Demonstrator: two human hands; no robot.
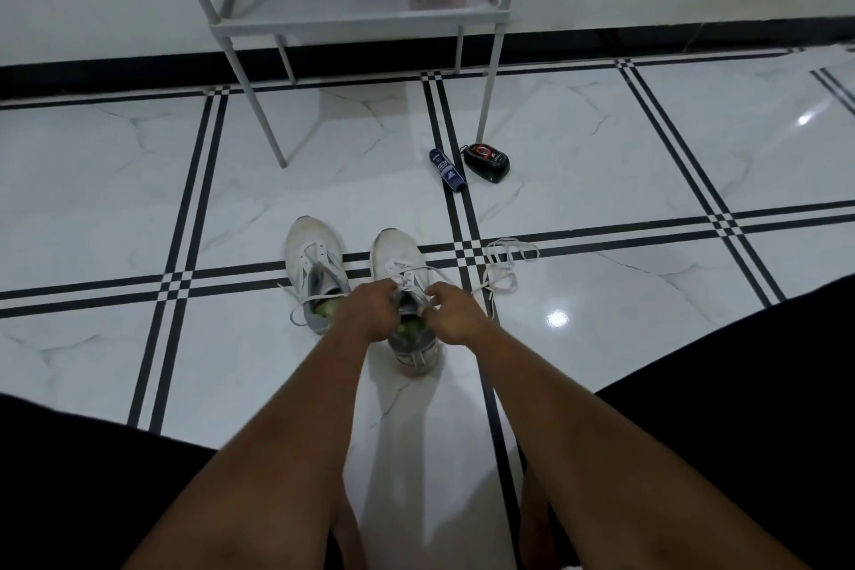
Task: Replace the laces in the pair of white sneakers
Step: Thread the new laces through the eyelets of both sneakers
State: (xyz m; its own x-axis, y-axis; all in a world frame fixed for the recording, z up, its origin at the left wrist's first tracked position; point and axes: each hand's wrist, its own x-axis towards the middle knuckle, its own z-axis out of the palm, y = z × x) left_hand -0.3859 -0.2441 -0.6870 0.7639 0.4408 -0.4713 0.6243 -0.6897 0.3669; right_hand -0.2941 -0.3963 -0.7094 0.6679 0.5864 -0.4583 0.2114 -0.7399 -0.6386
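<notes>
Two white sneakers on tiled floor, toes pointing far. Right sneaker [401,287] runs near-to-far btwn my hands, heel toward me. Left hand [368,310] & right hand [451,312] both curl on its lace [418,269] at the throat, equally close. Lace tail trails right. Left sneaker [314,266] just beside, lace loose.

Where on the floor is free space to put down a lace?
Bare tile lies left of the left sneaker, and between the sneakers and the spray can. It is crowded at the right sneaker, where both hands work, and beside it, where the loose lace lies.
</notes>
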